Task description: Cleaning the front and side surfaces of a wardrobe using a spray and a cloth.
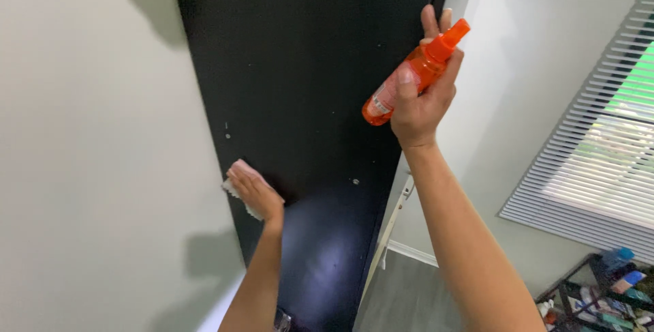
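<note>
1. The right hand (417, 103) has its fingers wrapped around an orange spray bottle (414, 73), nozzle pointing to 1 o'clock, raised before the black panel (306, 66).
2. The left hand (255, 192), at 7 o'clock from the bottle, presses a pale cloth (235, 183) flat against the panel's left edge.
3. Risk: spray could drift past the panel onto the wall (88, 134), since the nozzle sits near its right edge.

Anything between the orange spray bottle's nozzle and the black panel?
Nothing visible. The right hand holds the orange spray bottle up beside the black panel; the left hand presses a cloth lower down.
</note>
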